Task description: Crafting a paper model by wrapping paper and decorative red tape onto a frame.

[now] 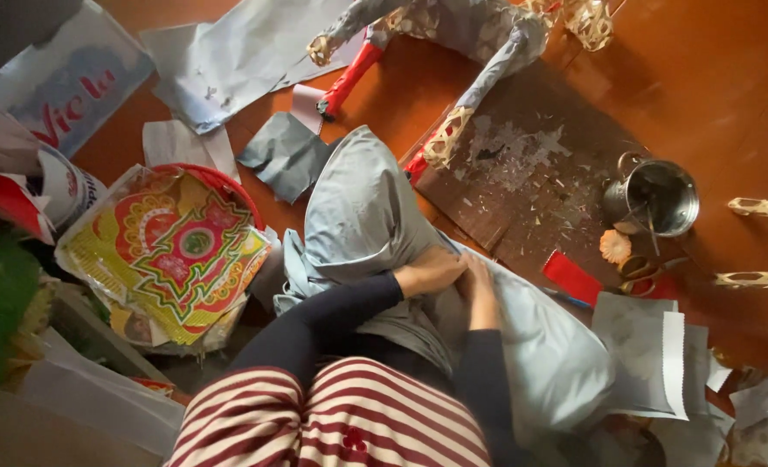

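Note:
A large form covered in pale grey-blue paper (358, 207) lies across my lap and the wooden floor. My left hand (429, 270) rests on it near the middle, fingers curled and pressing the paper. My right hand (479, 290) lies right beside it, flat on the same paper, touching the left hand. Both arms wear dark sleeves. A woven bamboo frame animal (479, 43) partly wrapped in grey paper, with red-tipped legs, stands on the floor beyond the form.
A metal cup (656, 199) and scissors (643, 272) sit at right by a red card (572, 277) and grey paper sheets (648, 355). A dark board (531, 182) carries paper scraps. Bright patterned paper (172, 251) fills a red basket at left.

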